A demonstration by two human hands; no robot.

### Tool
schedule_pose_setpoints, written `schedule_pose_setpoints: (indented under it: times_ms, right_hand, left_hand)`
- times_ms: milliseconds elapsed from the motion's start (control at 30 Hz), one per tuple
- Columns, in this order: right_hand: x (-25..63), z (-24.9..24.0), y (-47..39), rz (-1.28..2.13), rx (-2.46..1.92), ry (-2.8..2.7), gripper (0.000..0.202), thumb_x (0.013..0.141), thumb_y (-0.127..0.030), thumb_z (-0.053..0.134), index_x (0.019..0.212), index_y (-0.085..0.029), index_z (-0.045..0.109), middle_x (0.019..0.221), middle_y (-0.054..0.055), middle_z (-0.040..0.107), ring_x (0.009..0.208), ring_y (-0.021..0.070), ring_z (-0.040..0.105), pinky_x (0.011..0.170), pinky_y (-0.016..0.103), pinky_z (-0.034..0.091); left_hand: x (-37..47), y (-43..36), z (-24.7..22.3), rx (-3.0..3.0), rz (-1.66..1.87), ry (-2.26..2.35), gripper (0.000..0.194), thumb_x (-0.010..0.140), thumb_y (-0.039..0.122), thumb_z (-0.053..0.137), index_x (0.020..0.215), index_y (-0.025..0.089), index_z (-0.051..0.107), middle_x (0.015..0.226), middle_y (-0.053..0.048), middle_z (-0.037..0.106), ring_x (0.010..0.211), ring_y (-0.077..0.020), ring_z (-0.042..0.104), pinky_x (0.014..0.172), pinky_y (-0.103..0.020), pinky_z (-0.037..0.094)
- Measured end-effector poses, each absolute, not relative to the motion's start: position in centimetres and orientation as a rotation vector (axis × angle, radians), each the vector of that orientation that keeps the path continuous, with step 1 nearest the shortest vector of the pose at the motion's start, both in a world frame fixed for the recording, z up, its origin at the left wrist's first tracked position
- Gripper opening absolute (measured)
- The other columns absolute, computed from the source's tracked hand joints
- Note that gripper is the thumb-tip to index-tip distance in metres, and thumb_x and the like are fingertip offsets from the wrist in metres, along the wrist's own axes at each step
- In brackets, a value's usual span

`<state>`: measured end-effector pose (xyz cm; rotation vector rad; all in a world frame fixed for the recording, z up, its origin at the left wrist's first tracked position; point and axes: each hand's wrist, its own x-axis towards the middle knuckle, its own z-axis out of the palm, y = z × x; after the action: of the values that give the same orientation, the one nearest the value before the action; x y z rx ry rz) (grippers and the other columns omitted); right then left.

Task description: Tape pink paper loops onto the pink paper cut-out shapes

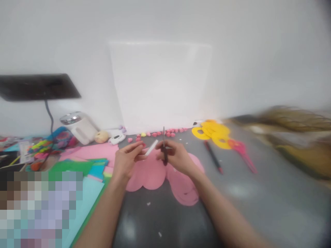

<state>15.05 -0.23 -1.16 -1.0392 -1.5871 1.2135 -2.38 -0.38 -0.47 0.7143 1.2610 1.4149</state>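
A narrow white strip point(151, 147) sticks out from the closed fingers of my left hand point(128, 156). It looks like paper or tape; blur hides which. My right hand point(176, 155) grips a pair of dark-handled scissors point(163, 137), its blade pointing up, a little to the right of the strip. The strip and the blade appear apart. Beneath both hands lie pink paper shapes with rounded petal edges point(152, 177). A stack of rounded pink paper pieces point(184, 193) rests below my right wrist.
Yellow paper rings point(221, 143), a dark pen point(213, 157) and pink scissors point(244, 156) lie to the right. Small pink pieces point(170, 132) line the wall. Coloured paper sheets point(88, 193) and a white mug-like container point(84, 129) are at the left. White scraps point(160, 234) dot the grey table.
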Motion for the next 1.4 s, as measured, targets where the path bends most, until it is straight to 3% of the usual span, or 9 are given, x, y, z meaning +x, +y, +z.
schedule_pose_setpoints:
  times_ms: [200, 300, 600, 767, 867, 933, 1067, 1267, 1400]
  right_hand:
    - [15.0, -1.0, -0.2, 1.356, -0.930, -1.475, 0.031, 0.073, -0.031, 0.065, 0.102, -0.020, 0.061, 0.077, 0.001, 0.060, 0.058, 0.0097, 0.054, 0.050, 0.021, 0.046]
    - [14.9, -0.9, -0.2, 1.383, -0.894, -1.485, 0.032, 0.075, -0.032, 0.064, 0.104, -0.019, 0.062, 0.068, 0.000, 0.058, 0.054, 0.0092, 0.051, 0.050, 0.022, 0.046]
    - [14.5, -0.8, -0.7, 1.362, -0.837, -1.583, 0.036, 0.078, -0.034, 0.062, 0.111, -0.021, 0.061, 0.072, 0.000, 0.058, 0.060, 0.0103, 0.051, 0.052, 0.022, 0.043]
    - [14.6, -0.8, -0.5, 1.364, -0.830, -1.562, 0.036, 0.080, -0.031, 0.058, 0.115, -0.022, 0.059, 0.083, 0.002, 0.062, 0.061, 0.0104, 0.053, 0.055, 0.024, 0.046]
    - [14.7, -0.8, -0.5, 1.363, -0.826, -1.518, 0.041, 0.073, -0.029, 0.066, 0.113, -0.023, 0.061, 0.098, 0.005, 0.062, 0.070, 0.0122, 0.056, 0.064, 0.028, 0.050]
    - [14.8, -1.0, -0.5, 1.391, -0.813, -1.534, 0.044, 0.066, -0.027, 0.072, 0.109, -0.022, 0.062, 0.092, 0.004, 0.062, 0.073, 0.0137, 0.057, 0.067, 0.029, 0.051]
    - [14.8, -1.7, -0.3, 1.373, -0.807, -1.563, 0.045, 0.063, -0.023, 0.075, 0.105, -0.020, 0.061, 0.081, 0.002, 0.061, 0.072, 0.0139, 0.057, 0.065, 0.028, 0.051]
    - [15.3, -2.0, 0.4, 1.178, -0.723, -1.627, 0.032, 0.069, -0.017, 0.067, 0.100, -0.021, 0.061, 0.097, 0.006, 0.062, 0.085, 0.0168, 0.059, 0.077, 0.032, 0.049]
    - [15.4, -1.4, 0.0, 1.101, -0.664, -1.761, 0.028, 0.074, -0.018, 0.063, 0.101, -0.020, 0.061, 0.097, 0.006, 0.061, 0.083, 0.0157, 0.058, 0.075, 0.031, 0.048]
  left_hand:
    - [-1.5, -1.1, -0.2, 0.945, 1.361, 1.247, 0.031, 0.058, 0.027, 0.077, 0.084, 0.011, 0.072, 0.082, -0.011, 0.072, 0.072, -0.0247, 0.069, 0.038, -0.019, 0.045]
    - [-1.3, -1.2, -0.2, 0.953, 1.378, 1.193, 0.033, 0.059, 0.030, 0.077, 0.087, 0.012, 0.071, 0.086, -0.010, 0.072, 0.078, -0.0280, 0.069, 0.041, -0.023, 0.050]
    - [-1.2, -1.2, 0.1, 0.859, 1.396, 0.961, 0.023, 0.060, 0.024, 0.078, 0.080, 0.014, 0.072, 0.080, -0.006, 0.072, 0.072, -0.0240, 0.069, 0.055, -0.034, 0.058]
    - [-1.8, -0.8, 0.2, 0.742, 1.422, 0.847, 0.021, 0.060, 0.021, 0.078, 0.080, 0.017, 0.072, 0.082, -0.003, 0.073, 0.074, -0.0196, 0.069, 0.060, -0.027, 0.057]
    - [-2.3, -0.5, 0.2, 0.641, 1.461, 0.798, 0.020, 0.060, 0.018, 0.078, 0.078, 0.019, 0.072, 0.085, -0.001, 0.073, 0.079, -0.0149, 0.068, 0.067, -0.021, 0.056]
    - [-2.4, -0.4, 0.1, 0.605, 1.473, 0.797, 0.018, 0.060, 0.016, 0.078, 0.077, 0.019, 0.072, 0.084, -0.001, 0.073, 0.079, -0.0131, 0.067, 0.069, -0.019, 0.055]
    - [-2.5, -0.3, 0.0, 0.655, 1.461, 0.855, 0.022, 0.058, 0.019, 0.079, 0.079, 0.018, 0.073, 0.085, -0.003, 0.073, 0.074, -0.0137, 0.066, 0.055, -0.017, 0.052]
    - [-2.0, -0.5, 0.1, 0.928, 1.775, 1.255, 0.021, 0.062, 0.023, 0.075, 0.083, 0.019, 0.074, 0.081, -0.004, 0.072, 0.056, -0.0086, 0.058, 0.044, -0.018, 0.042]
    - [-1.2, -1.3, 0.0, 1.242, 1.610, 1.403, 0.017, 0.067, 0.028, 0.070, 0.082, 0.020, 0.074, 0.075, -0.004, 0.072, 0.046, -0.0110, 0.057, 0.033, -0.020, 0.034]
